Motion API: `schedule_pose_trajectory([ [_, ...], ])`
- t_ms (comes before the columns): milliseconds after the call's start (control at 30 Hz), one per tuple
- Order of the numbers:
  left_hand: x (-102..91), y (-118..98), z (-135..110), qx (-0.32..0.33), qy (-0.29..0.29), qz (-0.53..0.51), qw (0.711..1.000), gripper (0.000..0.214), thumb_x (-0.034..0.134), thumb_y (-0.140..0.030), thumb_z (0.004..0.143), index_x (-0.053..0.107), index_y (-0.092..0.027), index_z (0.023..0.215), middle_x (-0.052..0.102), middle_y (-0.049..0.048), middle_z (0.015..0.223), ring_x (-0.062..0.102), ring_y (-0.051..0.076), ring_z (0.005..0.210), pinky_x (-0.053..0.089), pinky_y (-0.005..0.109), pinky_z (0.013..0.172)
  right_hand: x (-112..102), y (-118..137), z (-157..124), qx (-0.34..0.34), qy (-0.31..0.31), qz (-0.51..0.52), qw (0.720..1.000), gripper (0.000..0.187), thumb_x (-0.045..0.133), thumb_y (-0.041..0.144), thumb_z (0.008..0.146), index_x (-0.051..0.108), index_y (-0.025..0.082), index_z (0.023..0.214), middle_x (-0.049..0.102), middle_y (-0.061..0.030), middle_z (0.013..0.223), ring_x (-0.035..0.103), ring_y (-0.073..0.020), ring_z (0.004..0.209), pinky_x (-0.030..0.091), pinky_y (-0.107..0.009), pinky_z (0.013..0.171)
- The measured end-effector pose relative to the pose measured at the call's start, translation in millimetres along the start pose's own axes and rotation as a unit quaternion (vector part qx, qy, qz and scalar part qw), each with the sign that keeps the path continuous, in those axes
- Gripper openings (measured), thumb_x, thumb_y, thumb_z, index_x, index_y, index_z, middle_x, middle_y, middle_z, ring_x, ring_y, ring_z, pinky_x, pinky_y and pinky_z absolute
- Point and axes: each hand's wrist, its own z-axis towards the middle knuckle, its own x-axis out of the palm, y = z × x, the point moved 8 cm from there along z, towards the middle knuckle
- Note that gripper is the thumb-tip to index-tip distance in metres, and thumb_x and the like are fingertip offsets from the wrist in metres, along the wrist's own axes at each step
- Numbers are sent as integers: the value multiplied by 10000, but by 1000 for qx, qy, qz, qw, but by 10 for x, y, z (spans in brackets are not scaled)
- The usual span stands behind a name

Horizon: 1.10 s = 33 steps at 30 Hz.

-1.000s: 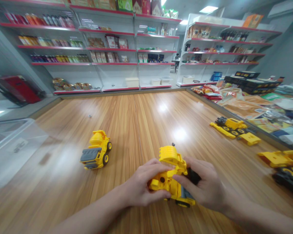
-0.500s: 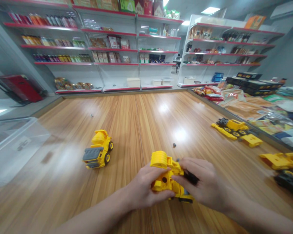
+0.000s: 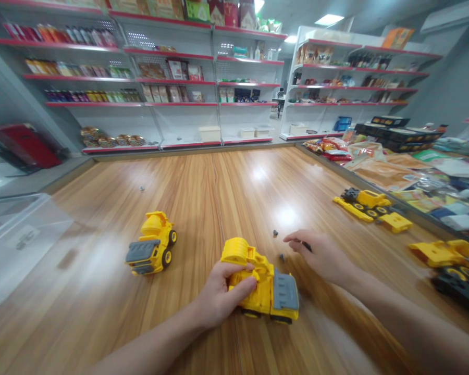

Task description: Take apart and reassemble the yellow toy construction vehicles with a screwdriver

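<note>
My left hand (image 3: 222,294) grips a yellow toy truck (image 3: 254,281) with a rounded drum, a grey front and black wheels, held low at the table. My right hand (image 3: 324,255) is apart from the truck, over the table to its right, index finger stretched towards the small screws. A narrow black thing (image 3: 306,246), mostly hidden, is tucked under its other fingers. One small dark screw (image 3: 275,233) lies beyond the fingertips, and another (image 3: 282,257) sits nearer the truck. On the left stands a similar yellow toy truck (image 3: 151,244).
A clear plastic bin (image 3: 19,245) stands at the left edge. Yellow and black toy vehicle parts (image 3: 369,200) lie to the right, with more parts (image 3: 453,260) nearer me. A small screw (image 3: 141,188) rests far left. Packaged goods (image 3: 391,172) crowd the right side; shelves (image 3: 187,104) stand behind.
My right hand has come off the truck and moved up and away towards the screws, with the black thing in it. The truck in my left hand has turned, showing its grey front.
</note>
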Motion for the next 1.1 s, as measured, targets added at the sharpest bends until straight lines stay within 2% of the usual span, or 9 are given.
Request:
schedule_pose_trajectory([
  [133, -213, 68, -22, -16, -109, 8, 994, 201, 689, -344, 822, 721, -157, 888, 711, 76, 910, 640, 223, 852, 516, 293, 757, 186, -37, -24, -20, 52, -15, 998, 168, 612, 183, 859, 728, 221, 976, 730, -40, 866, 668, -183, 805, 495, -296, 752],
  [233, -278, 127, -16, -12, -129, -27, 991, 249, 609, -382, 875, 706, -165, 950, 695, 57, 885, 634, 202, 802, 511, 282, 729, 272, -31, -48, -26, 71, -26, 997, 133, 639, 143, 816, 730, 227, 864, 713, -27, 827, 652, -175, 778, 479, -275, 709],
  [333, -260, 164, 17, -11, -107, -67, 992, 301, 572, -395, 884, 679, -156, 1032, 687, 71, 917, 644, 213, 791, 519, 301, 708, 238, -43, -45, -11, 46, -38, 998, 84, 639, 165, 823, 702, 206, 784, 685, -27, 752, 624, -174, 697, 448, -275, 630],
  [467, -206, 66, 62, 0, -58, -81, 995, 337, 631, -373, 833, 668, -141, 1075, 640, 101, 1003, 627, 250, 905, 513, 336, 780, 20, 103, -88, 0, -28, -36, 999, 94, 577, 212, 892, 656, 197, 843, 651, -20, 733, 583, -156, 645, 421, -277, 602],
  [567, -178, -66, 76, 18, -24, -69, 997, 339, 655, -366, 812, 677, -152, 1074, 596, 99, 1008, 588, 249, 944, 497, 328, 792, -162, 424, -199, -68, -83, 36, 994, 44, 599, 209, 885, 616, 199, 847, 607, 3, 702, 551, -130, 616, 417, -256, 587],
  [667, -132, -159, 78, 33, 11, -59, 998, 309, 666, -389, 792, 694, -151, 986, 556, 84, 956, 564, 231, 900, 485, 317, 765, -74, 766, -326, -177, -7, 98, 979, 32, 616, 168, 869, 606, 197, 859, 600, 12, 705, 542, -112, 609, 411, -238, 575],
  [767, -57, -196, 73, 38, 50, -53, 997, 271, 699, -388, 766, 692, -141, 878, 520, 66, 900, 541, 199, 828, 465, 288, 710, 74, 894, -399, -225, 41, 94, 969, 55, 629, 152, 864, 610, 189, 900, 621, 6, 742, 551, -108, 629, 412, -233, 590],
  [900, 29, -170, 61, 24, 77, -44, 996, 216, 710, -345, 789, 676, -144, 863, 496, 58, 926, 519, 165, 794, 429, 257, 662, 114, 783, -358, -190, -6, 61, 980, 74, 638, 139, 851, 634, 184, 910, 595, 24, 679, 514, -99, 563, 388, -231, 552],
  [1100, 32, -92, 69, 23, 57, -37, 997, 144, 695, -292, 826, 651, -156, 847, 463, 35, 896, 499, 147, 780, 401, 250, 651, 109, 672, -320, -120, -50, 59, 990, 73, 676, 189, 844, 687, 193, 915, 586, 41, 615, 506, -96, 514, 388, -227, 526],
])
